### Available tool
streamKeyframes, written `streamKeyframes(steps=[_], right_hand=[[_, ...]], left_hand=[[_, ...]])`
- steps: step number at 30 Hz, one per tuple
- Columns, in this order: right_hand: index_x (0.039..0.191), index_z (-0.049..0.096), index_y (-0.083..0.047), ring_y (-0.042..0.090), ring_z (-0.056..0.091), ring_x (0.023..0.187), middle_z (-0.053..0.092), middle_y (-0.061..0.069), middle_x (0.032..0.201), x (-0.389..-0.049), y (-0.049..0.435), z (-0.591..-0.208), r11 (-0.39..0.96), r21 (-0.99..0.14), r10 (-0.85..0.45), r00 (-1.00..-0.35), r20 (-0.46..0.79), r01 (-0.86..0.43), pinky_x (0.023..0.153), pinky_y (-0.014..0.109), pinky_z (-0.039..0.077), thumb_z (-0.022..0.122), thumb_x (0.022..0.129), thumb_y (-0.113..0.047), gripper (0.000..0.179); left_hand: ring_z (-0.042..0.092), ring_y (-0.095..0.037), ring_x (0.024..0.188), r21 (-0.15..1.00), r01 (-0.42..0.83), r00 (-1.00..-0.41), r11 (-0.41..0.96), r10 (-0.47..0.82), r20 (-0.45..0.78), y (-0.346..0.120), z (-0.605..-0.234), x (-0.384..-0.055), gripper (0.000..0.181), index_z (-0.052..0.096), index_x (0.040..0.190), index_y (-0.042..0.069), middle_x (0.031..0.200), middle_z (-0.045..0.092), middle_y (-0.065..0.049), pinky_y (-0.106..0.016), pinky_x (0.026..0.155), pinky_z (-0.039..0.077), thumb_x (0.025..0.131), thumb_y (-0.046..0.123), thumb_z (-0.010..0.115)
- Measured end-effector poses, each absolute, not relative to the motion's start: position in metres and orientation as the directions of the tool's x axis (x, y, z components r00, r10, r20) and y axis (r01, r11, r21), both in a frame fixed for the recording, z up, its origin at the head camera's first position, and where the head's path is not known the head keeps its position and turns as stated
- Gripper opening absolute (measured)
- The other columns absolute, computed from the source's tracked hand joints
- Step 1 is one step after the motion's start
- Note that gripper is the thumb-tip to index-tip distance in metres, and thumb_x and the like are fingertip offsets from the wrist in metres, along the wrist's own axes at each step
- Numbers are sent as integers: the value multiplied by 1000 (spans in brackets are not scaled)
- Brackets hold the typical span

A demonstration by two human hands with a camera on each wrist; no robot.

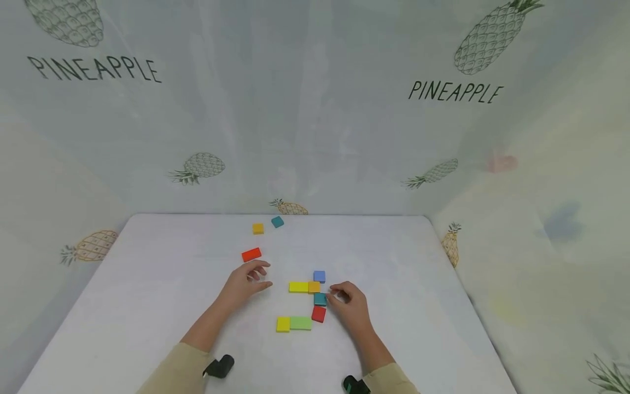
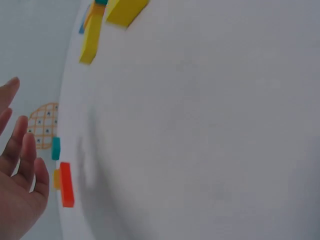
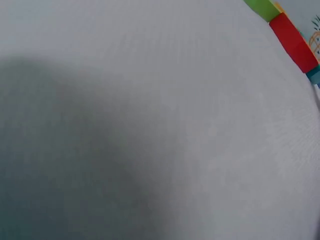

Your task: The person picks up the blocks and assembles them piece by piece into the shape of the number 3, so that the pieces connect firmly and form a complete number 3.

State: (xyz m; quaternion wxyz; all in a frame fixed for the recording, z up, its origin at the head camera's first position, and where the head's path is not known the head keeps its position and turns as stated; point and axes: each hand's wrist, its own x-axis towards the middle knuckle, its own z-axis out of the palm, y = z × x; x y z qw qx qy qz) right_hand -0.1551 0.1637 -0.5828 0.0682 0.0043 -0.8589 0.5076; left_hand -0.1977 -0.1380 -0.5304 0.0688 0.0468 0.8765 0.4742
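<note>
Head view, left to right: on the white desk (image 1: pixel 418 312), your left hand (image 1: pixel 242 285) is hovering with thumb and fingers spread wide, holding nothing. A bright red bar (image 1: pixel 251 254) is lying just beyond it, and further off a golden block (image 1: pixel 258 229) and a far teal block (image 1: pixel 278 221) are sitting apart near the back edge. Between your hands, nearer you, a yellow square (image 1: pixel 283 324) is touching a green block (image 1: pixel 301 323) end to end. Beyond that pair, a long yellow block (image 1: pixel 298 287) is butting against an orange block (image 1: pixel 314 287). A slightly tilted dark red block (image 1: pixel 318 314) is lying by the green block's right end; a near teal block (image 1: pixel 320 299) is sitting between it and the orange block, and a blue block (image 1: pixel 319 277) is standing at the far end of that column. Your right hand (image 1: pixel 350 307) is bending its thumb and forefinger with a narrow gap, nothing visibly held, at the near teal block's right edge; you cannot tell whether it is touching.
</note>
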Motion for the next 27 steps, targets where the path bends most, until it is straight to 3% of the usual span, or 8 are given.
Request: streamKeyframes(steps=[6,15,27], right_hand=[[97,72,-20,12,57,86,63,-13,89,-155,167,-586,506,-852,60,-980,192,-136,78,25,51,77,85,-20,12],[95,71,-23,10,56,86,61,-15,89,-154,165,-586,537,-834,46,-983,178,-126,79,25,51,78,83,-20,14],[96,71,-22,10,57,88,61,-15,90,-154,164,-583,528,-835,7,-983,185,-154,81,25,51,77,84,-18,14]], left_hand=[[54,-24,92,799,81,-990,595,138,-3,-146,-522,-242,49,62,125,10,106,63,-9,-37,80,49,80,19,82],[52,-30,103,768,19,-998,640,54,-21,-153,-531,-293,51,60,128,8,118,58,-13,-41,86,48,83,23,79],[47,-34,113,689,-51,-996,723,13,-88,-162,-549,-329,56,54,134,10,126,49,-17,-46,99,42,85,26,76]])
